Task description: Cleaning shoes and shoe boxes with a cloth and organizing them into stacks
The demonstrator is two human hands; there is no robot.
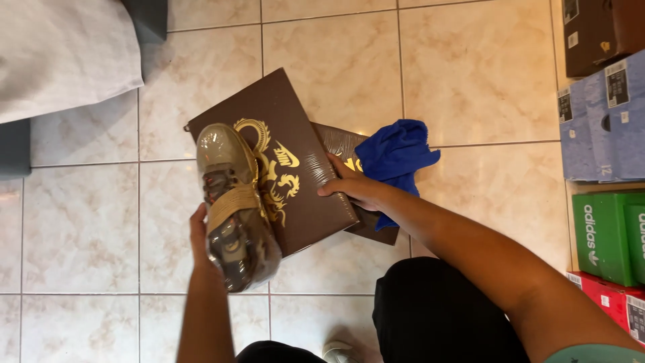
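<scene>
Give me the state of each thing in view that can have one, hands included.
Olive-brown shoe: lifted off the floor, wrapped in clear film, strap across the middle.
Left hand: holding the shoe from the side.
Brown shoebox lid: resting tilted on the box, gold dragon side up.
Right hand: fingers on the lid's edge.
Brown box: on the floor, mostly covered by the lid.
Blue cloth: crumpled, beside the right hand.
Stacked shoeboxes: closed.

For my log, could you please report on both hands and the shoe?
Left hand grips olive strapped shoe. Right hand rests on brown gold-printed box lid. Blue cloth beside it.
</scene>
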